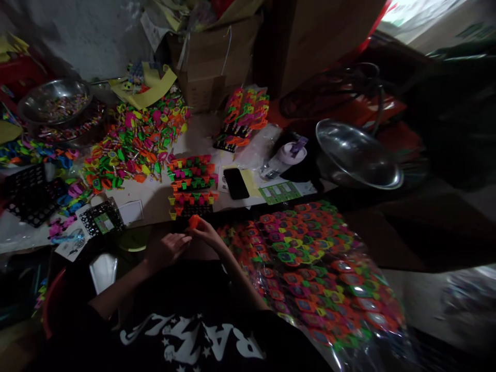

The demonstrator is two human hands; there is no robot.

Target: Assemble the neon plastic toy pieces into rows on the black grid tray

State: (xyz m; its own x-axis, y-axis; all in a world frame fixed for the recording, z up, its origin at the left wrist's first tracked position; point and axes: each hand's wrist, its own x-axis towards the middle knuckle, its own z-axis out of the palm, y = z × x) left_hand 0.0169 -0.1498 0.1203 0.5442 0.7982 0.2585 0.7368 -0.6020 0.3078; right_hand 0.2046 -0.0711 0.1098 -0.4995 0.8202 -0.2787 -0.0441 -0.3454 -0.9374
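In front of my body, at the table's near edge, my right hand pinches a small orange plastic piece. Close against it is my left hand, its fingers curled together; whatever they hold is hidden. Just beyond both hands stands a black perforated tray carrying rows of orange, green, pink and yellow plastic pieces. A large loose heap of similar bright plastic pieces lies farther back on the left.
A phone, a lidded cup and green cards lie right of the tray. A metal bowl leans farther right. Plastic-wrapped toy watches fill the near right. Another bowl sits back left; a cardboard box stands behind.
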